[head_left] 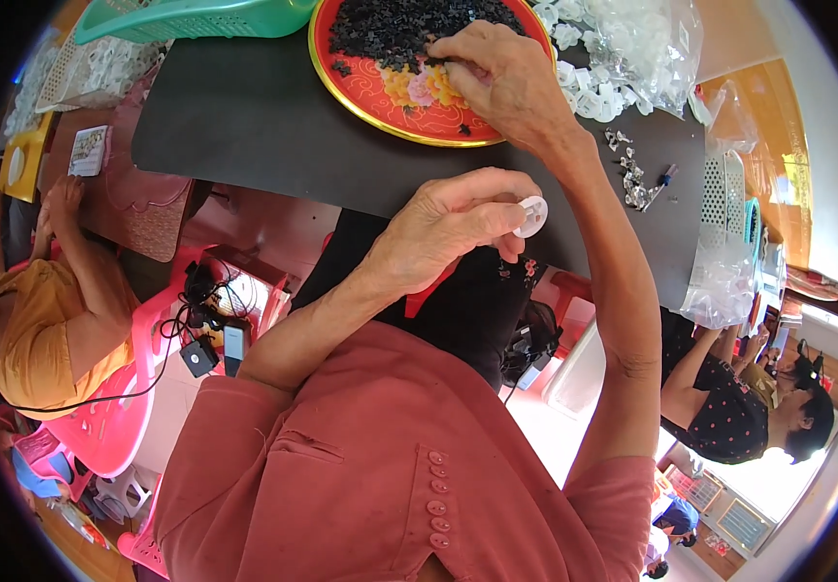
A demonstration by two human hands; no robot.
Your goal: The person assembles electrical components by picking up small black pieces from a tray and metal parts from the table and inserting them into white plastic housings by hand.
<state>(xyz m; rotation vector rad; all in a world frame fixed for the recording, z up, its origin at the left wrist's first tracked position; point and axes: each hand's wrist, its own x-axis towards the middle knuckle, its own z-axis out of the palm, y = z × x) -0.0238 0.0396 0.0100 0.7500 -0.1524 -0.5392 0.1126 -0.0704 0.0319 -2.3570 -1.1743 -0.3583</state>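
Note:
Between the thumb and fingers of my left hand point(438, 228) is a small round piece of whitish, see-through plastic point(533, 217), held just off the table's near edge. My right hand point(511, 82) reaches over a round red tray point(428, 124) with a gold rim and a flower print. Its fingers are curled, with the fingertips at the near edge of a heap of tiny black parts point(380, 24). Whether a part is pinched there is too small to tell. A few black parts lie apart from the heap on the tray.
The dark table point(244, 126) also bears a green basket point(205, 21), a pile of white plastic pieces point(593, 97) by a clear bag point(666, 44), and small shiny pieces point(632, 170) beside a dark-handled tool point(669, 175). People sit at left point(60, 320) and right point(729, 412).

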